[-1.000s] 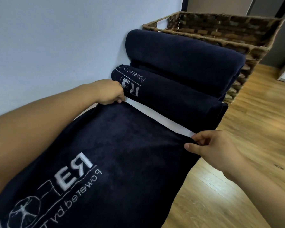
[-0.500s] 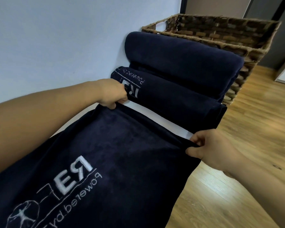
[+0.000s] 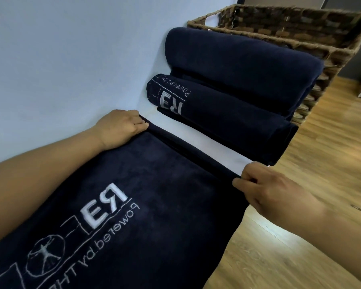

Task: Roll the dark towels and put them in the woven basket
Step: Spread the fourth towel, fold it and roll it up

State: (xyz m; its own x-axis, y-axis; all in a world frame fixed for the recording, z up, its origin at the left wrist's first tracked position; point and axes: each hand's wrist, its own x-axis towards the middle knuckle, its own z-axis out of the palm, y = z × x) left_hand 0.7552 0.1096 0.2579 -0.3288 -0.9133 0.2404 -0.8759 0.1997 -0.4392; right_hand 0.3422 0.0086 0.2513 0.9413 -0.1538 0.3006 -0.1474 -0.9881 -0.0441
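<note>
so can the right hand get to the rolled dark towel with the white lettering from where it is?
Probably yes. The right hand pinches the far edge of the flat dark towel; only a bare white strip of surface separates it from the rolled dark towel with white lettering. It would need to let go first.

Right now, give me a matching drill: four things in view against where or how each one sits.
Things:
1. flat towel
2. lettered roll
3. plain roll
4. woven basket

States:
A. at the far end, none of the three towels in it
B. spread out, far edge turned over under both hands
C. rolled, nearest the basket
D. rolled, white logo showing, in the middle

Pairs: 1-B, 2-D, 3-C, 4-A

The left hand and right hand each pinch a far corner of the flat towel.
</note>
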